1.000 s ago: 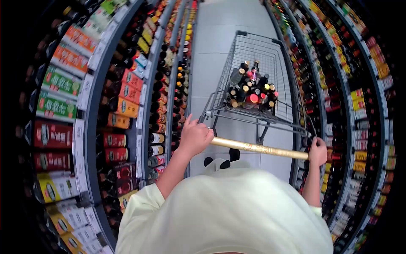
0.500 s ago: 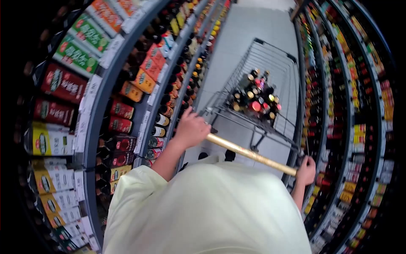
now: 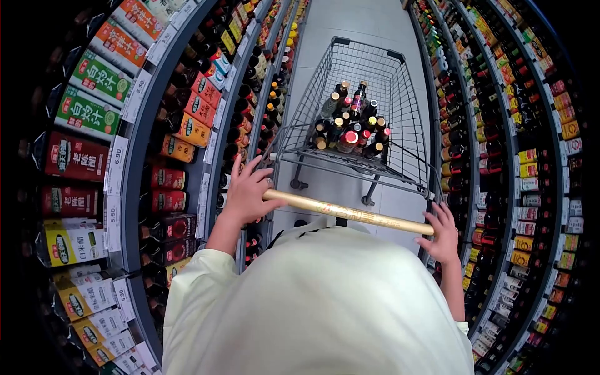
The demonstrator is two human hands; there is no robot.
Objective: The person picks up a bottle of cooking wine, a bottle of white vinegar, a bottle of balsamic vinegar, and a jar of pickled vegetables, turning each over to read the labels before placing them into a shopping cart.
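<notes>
A wire shopping cart (image 3: pixel 409 94) stands in front of me, its gold handle bar (image 3: pixel 350 212) crossing just before my body. Several bottles (image 3: pixel 349 140) with dark, gold and red caps stand close together at the cart's near end. My left hand (image 3: pixel 245 192) is at the bar's left end, fingers stretched and spread, the thumb side against the bar. At the right end, my right hand (image 3: pixel 442 234) has its fingers apart around the bar's tip, not wrapped tightly. Whether its palm touches the bar is hidden.
Shelves of boxed and bottled goods (image 3: pixel 94 153) rise close on my left, with price tags along their edges. Another run of packed shelves (image 3: pixel 481 169) lines the right, near the cart's side. Pale tiled floor (image 3: pixel 350 19) runs ahead between them.
The cart and its bottles have shifted left in view, and the handle bar lies more level. My right hand has loosened from a closed grip to spread fingers. The left fingers are spread wider.
</notes>
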